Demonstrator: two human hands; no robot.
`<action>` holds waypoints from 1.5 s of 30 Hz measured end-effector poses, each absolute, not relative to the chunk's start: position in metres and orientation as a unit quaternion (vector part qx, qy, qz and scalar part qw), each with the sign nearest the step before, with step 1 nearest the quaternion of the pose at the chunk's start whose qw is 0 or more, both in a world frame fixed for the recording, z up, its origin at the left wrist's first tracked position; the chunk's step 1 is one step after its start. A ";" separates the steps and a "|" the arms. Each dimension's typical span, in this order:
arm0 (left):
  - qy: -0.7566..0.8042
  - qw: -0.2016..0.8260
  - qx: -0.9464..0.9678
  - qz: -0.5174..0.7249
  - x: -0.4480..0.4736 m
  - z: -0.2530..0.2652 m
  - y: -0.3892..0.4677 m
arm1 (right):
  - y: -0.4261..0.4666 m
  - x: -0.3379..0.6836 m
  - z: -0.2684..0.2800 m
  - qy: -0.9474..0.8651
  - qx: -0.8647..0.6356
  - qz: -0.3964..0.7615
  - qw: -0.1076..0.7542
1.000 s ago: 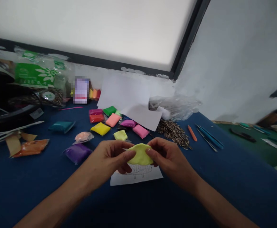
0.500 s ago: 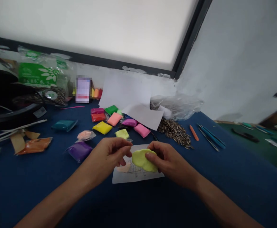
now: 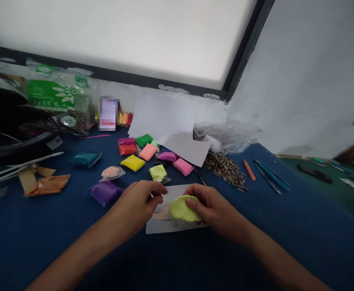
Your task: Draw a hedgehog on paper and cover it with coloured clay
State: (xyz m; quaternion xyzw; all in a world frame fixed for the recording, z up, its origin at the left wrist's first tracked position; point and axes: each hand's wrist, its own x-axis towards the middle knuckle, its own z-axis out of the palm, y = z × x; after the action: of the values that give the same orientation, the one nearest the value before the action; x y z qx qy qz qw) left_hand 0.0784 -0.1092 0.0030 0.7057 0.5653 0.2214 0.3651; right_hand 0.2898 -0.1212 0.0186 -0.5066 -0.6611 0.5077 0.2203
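A flattened piece of yellow-green clay (image 3: pixel 183 209) is pinched between the thumb and fingers of my right hand (image 3: pixel 208 204). It is held over a white sheet of paper (image 3: pixel 161 228) with a pencil drawing, partly covered by peach clay (image 3: pixel 162 213) at its left. My left hand (image 3: pixel 143 198) hovers at the sheet's left edge, fingers bent and thumb apart from the forefinger, with nothing between them. The clay hides much of the drawing. Beyond my hands lies an opened packet of yellow-green clay (image 3: pixel 157 173).
Several clay packets lie around, including a purple packet (image 3: pixel 104 193) and a yellow packet (image 3: pixel 133 163). Behind stand white papers (image 3: pixel 164 117). Sunflower seeds (image 3: pixel 225 170), an orange stick (image 3: pixel 249 170) and blue tweezers (image 3: pixel 272 176) lie right; an orange packet (image 3: pixel 49 185) lies left.
The clay in my right hand has come down slightly towards the paper. My left hand's fingers have drawn back a little from the clay. The view has shifted slightly.
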 end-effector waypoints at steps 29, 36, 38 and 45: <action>0.470 0.636 0.519 0.324 0.099 0.004 -0.121 | -0.132 0.288 0.022 -0.715 -0.496 0.406 0.280; 0.462 0.626 0.519 0.354 0.106 0.010 -0.128 | -0.131 0.289 0.018 -0.680 -0.477 0.461 0.311; 0.471 0.624 0.523 0.340 0.108 0.013 -0.129 | -0.130 0.289 0.017 -0.677 -0.490 0.449 0.316; 0.465 0.588 0.582 0.316 0.111 0.016 -0.133 | -0.132 0.289 0.017 -0.703 -0.510 0.383 0.315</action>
State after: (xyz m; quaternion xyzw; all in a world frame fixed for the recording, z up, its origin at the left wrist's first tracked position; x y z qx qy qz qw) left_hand 0.1106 -0.1331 0.0160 0.5820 0.4647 0.3159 0.5878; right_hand 0.2891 -0.1321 0.0171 -0.5102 -0.7030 0.3826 0.3148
